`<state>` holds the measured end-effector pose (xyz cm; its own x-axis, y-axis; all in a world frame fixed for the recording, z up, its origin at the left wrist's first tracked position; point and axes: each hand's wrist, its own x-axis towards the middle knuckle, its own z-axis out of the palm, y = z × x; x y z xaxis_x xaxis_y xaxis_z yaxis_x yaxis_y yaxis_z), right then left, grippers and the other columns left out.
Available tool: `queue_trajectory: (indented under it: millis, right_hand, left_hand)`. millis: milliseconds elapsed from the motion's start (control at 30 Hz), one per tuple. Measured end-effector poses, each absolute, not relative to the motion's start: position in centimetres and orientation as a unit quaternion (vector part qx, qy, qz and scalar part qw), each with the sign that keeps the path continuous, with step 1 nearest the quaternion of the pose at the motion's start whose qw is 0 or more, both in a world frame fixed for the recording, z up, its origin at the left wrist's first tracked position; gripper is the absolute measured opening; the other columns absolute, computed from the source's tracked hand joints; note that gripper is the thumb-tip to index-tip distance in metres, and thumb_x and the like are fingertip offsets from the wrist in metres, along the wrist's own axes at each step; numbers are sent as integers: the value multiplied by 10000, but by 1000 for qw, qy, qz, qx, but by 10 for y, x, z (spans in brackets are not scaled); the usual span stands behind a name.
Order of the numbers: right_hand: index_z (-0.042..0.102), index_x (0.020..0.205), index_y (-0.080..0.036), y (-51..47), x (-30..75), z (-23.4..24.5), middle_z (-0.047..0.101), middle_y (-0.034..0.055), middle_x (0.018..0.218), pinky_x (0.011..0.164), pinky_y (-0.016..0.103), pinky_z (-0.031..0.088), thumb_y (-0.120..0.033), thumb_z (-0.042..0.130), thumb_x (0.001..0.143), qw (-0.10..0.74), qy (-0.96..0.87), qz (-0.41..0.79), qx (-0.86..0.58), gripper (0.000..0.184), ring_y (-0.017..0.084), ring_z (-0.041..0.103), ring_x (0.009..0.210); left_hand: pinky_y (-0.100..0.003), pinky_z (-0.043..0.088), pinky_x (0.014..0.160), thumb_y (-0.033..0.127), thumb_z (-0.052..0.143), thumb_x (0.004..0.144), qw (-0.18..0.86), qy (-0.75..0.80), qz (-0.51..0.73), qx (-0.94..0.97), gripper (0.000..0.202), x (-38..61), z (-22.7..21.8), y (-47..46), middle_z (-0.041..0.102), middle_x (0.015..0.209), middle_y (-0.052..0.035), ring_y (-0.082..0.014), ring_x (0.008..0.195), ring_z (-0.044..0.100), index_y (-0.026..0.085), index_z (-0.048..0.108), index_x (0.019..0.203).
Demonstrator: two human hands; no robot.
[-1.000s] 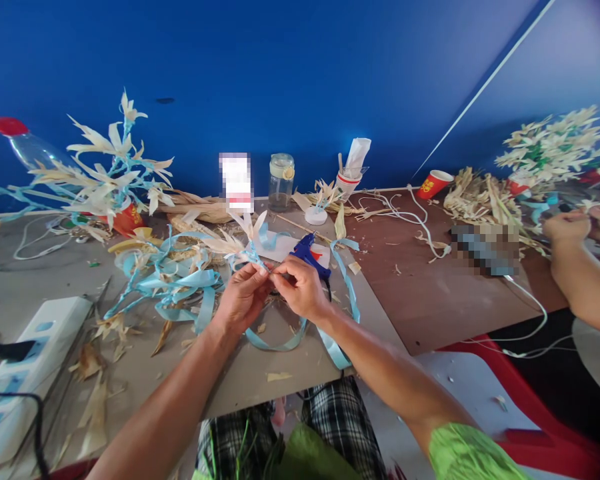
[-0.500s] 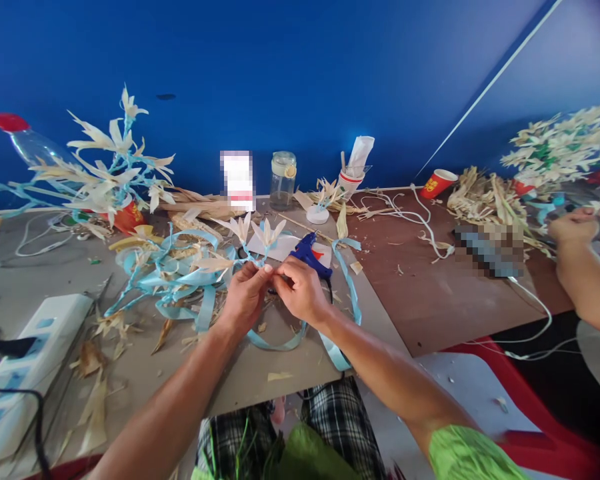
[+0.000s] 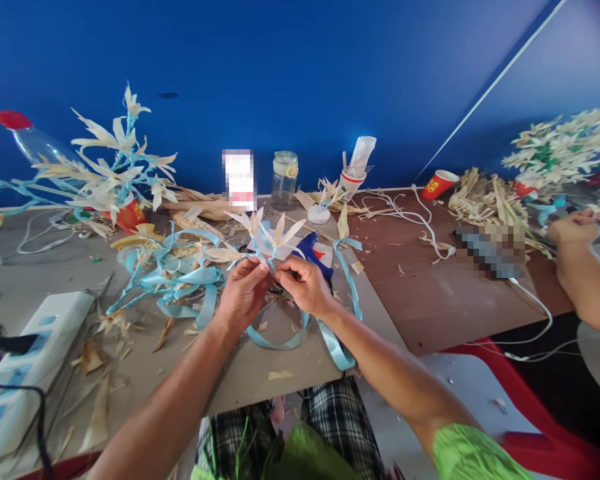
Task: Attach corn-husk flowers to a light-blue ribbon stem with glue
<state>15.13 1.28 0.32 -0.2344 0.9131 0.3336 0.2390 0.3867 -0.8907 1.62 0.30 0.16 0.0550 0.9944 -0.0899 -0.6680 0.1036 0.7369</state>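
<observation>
My left hand (image 3: pixel 246 288) pinches the blue-wrapped stem of a small spray of pale husk flowers (image 3: pixel 283 235). Close against it, my right hand (image 3: pixel 304 283) is closed with its fingertips at the same stem, gripping what looks like the blue ribbon (image 3: pixel 283 345), which loops down onto the table. Exactly what lies between the right fingertips is hidden. A blue glue gun (image 3: pixel 311 250) rests just behind my right hand. To the left of my hands lies a tangle of blue ribbon and wrapped stems (image 3: pixel 180 280).
A white power strip (image 3: pixel 35 360) is at the left. Behind stand a flower branch in a red cup (image 3: pixel 130 215), a clear bottle (image 3: pixel 284 180) and a white cup (image 3: pixel 351 181). A phone (image 3: pixel 485 252) lies right, near a co-worker's hands (image 3: pixel 575 227). Husk scraps litter the table.
The flower spray has turned in my fingers, so its blossoms spread wider and one points left. Both hands stay close together at the stem.
</observation>
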Motion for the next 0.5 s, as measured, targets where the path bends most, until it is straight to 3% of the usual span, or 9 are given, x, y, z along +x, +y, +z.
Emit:
queue_trajectory:
  millis: [267, 500]
  right_hand:
    - [572, 653, -168, 13, 152, 2, 521, -14, 639, 610, 231, 378, -269, 562, 796, 449, -691, 406, -395, 175, 109, 469, 622]
    - [572, 645, -168, 11, 150, 3, 529, -11, 642, 612, 230, 380, -210, 555, 776, 449, -715, 384, -374, 139, 108, 481, 620]
  left_hand:
    - [-241, 459, 675, 181, 778, 599, 702, 284, 587, 285, 197, 15, 7, 0, 631, 729, 6, -102, 672, 575, 163, 632, 730]
    - [-231, 411, 672, 171, 756, 626, 690, 295, 577, 324, 170, 14, 0, 2, 579, 690, 25, -94, 666, 530, 171, 623, 731]
